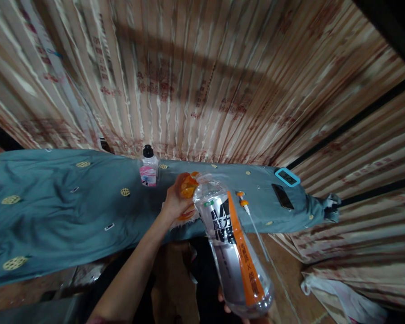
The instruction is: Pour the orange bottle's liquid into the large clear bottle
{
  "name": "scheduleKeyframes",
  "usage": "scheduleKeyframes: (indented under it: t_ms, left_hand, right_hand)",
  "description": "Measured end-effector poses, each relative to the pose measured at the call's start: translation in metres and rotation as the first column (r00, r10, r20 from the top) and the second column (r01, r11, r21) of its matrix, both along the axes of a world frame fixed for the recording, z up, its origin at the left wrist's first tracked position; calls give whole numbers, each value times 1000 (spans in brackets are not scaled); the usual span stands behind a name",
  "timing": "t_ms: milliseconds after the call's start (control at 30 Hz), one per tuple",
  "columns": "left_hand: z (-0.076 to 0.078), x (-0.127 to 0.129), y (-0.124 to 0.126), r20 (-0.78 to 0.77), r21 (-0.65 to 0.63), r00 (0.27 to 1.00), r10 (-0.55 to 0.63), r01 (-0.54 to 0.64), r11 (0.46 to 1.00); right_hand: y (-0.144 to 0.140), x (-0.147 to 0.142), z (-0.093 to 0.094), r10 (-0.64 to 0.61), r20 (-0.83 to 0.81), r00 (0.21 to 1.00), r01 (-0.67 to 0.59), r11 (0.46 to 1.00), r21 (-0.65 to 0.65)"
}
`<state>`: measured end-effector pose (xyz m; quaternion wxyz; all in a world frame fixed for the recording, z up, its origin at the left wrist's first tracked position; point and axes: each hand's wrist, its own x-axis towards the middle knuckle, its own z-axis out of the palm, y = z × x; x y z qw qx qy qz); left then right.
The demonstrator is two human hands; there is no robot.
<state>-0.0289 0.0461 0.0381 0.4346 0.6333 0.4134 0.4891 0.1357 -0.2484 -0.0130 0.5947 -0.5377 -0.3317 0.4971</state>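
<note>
My left hand (pixel 174 200) is wrapped round an orange see-through bottle (pixel 188 188) that stands on the cloth-covered surface. Most of that bottle's body is hidden behind the hand and the big bottle. My right hand (pixel 253 320) grips a large clear plastic bottle (pixel 227 238) near its base, with only some fingers showing. This bottle has a silver, black and orange label and is tilted, its neck end against or just above the top of the orange bottle. I cannot tell whether liquid runs between them. To its right lies an orange and white pump head (pixel 244 203) with a long tube.
A small bottle (pixel 148 168) with a black cap and pink label stands to the left on the teal cloth (pixel 97 198). At the right end lie a dark phone (pixel 282 196) and a blue-framed digital timer (pixel 287 177). A pleated curtain (pixel 195 90) hangs behind.
</note>
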Motion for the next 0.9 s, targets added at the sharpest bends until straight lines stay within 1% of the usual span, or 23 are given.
scheduleKeyframes:
  t_ms: [100,167,533,767,900]
  left_hand:
    - [1,0,0,-7,6,1000,1,-1,1000]
    - [1,0,0,-4,8,1000,4,-4,1000]
    - [2,0,-1,-38,12,999,17,-17,1000]
    - [-6,0,2,-8,26,1000,0,0,1000]
    - [-7,1,2,15,22,1000,3,-3,1000]
  right_hand:
    - [3,0,6,-10,-42,999,8,999,-41]
    - [5,1,10,-20,-39,999,18,998,-54]
    - [1,-6,26,-70,76,995,75,996,-58]
    - [2,-13,31,-87,78,993,88,996,-5]
    - [1,-15,34,-78,67,995,78,997,6]
